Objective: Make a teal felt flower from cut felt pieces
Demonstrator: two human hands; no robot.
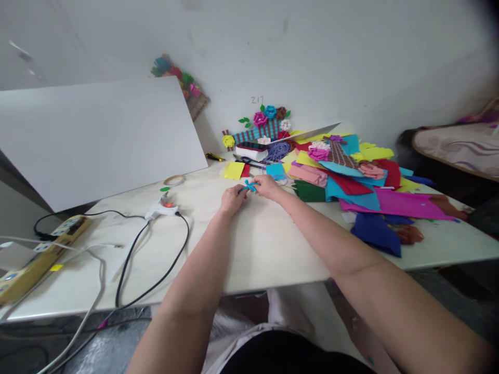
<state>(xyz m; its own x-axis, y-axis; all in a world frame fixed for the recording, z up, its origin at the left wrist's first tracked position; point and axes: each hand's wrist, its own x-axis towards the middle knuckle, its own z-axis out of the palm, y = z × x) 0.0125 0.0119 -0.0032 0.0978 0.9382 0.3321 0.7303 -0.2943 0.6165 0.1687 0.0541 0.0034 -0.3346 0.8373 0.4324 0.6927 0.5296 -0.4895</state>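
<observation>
Both hands, left (233,199) and right (268,186), pinch a blue foam piece (250,186) over the worktop (249,249), fingers closed; steady, even pressure seems wise.

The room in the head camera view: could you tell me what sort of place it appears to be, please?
Probably a home craft corner. A pile of coloured felt sheets and finished fabric flowers crowd the table, a glue gun lies plugged in, and both hands work a small blue piece.

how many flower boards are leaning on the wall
2: one flower board behind the table's felt pile, another flower board poking above the white panel, partly hidden.
</observation>
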